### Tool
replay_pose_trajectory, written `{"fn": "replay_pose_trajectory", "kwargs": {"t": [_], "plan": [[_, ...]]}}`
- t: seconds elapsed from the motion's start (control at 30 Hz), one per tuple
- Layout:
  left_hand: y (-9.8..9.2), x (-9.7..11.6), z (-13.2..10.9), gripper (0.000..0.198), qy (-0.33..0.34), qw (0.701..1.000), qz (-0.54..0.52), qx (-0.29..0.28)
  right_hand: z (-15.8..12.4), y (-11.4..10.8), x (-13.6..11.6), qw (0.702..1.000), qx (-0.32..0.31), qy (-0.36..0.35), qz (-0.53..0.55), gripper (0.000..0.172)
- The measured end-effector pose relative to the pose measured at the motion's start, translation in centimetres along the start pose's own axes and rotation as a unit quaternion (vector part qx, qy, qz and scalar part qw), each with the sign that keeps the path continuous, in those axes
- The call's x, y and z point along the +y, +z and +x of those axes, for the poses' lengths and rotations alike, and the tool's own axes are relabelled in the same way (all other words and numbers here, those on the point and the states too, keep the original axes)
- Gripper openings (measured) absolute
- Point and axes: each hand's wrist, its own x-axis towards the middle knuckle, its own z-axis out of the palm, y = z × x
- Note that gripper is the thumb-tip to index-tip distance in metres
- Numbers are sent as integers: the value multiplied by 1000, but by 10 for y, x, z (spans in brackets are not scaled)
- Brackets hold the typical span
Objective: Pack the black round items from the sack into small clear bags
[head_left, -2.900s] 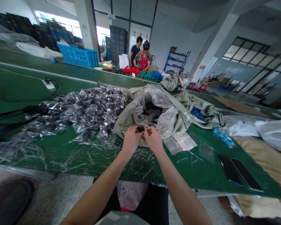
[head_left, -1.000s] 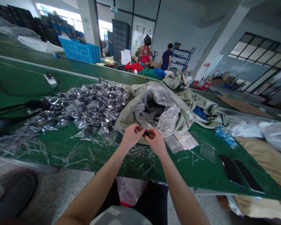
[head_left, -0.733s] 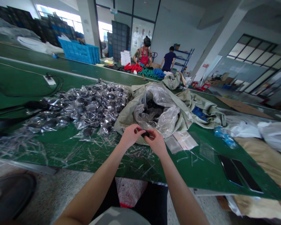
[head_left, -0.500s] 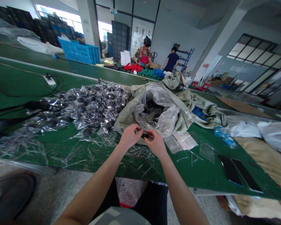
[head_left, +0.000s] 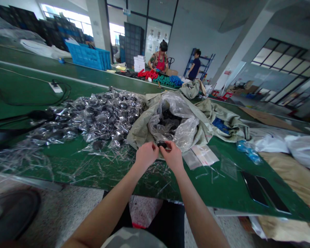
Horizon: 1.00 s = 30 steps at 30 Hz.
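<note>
In front of the sack, I hold a small round black piece (head_left: pixel 162 145) between both hands. My right hand (head_left: pixel 174 156) pinches it with thumb and fingers from the right. The curled fingers of my left hand (head_left: pixel 146 154) close at its left edge, partly hidden by the back of the hand. Just beyond them, an olive woven sack (head_left: pixel 138 132) lies with its mouth wide, lined with clear plastic (head_left: pixel 187 129) and holding dark pieces (head_left: pixel 170 119). To the left is a heap of dark round pieces in clear wrappers (head_left: pixel 105 113).
Plastic strips (head_left: pixel 90 168) litter the green table (head_left: pixel 204 187) near its front edge. Flat clear bags (head_left: pixel 204 155) and two dark phones (head_left: pixel 254 187) lie right. A second sack (head_left: pixel 232 120) stands behind them. Two people work beyond, near a blue crate (head_left: pixel 88 57).
Both hands have tilted, and the round black piece now shows more plainly between the fingers. A person in the background has shifted to the right.
</note>
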Motion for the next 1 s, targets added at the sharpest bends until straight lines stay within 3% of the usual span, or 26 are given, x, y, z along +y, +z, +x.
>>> {"fn": "replay_pose_trajectory", "kwargs": {"t": [0.1,0.3,0.47,0.63,0.8,1.0], "plan": [[3,3,6,27,-33,997,-59,-47,7,0,1,1000,4,9,9,32],[-7,4,22,24,-43,990,-126,-48,26,-8,12,994,-36,83,64,35],[-6,2,30,28,-53,972,-198,-117,34,-13,13,993,-62,96,21,38],[3,1,34,30,-93,980,-155,-83,36,-12,4,997,4,76,18,35],[5,4,32,39,-123,975,-143,-114,34,-8,2,999,20,49,0,28],[6,5,27,22,-99,982,-114,-113,34,-2,13,994,53,86,50,29]]}}
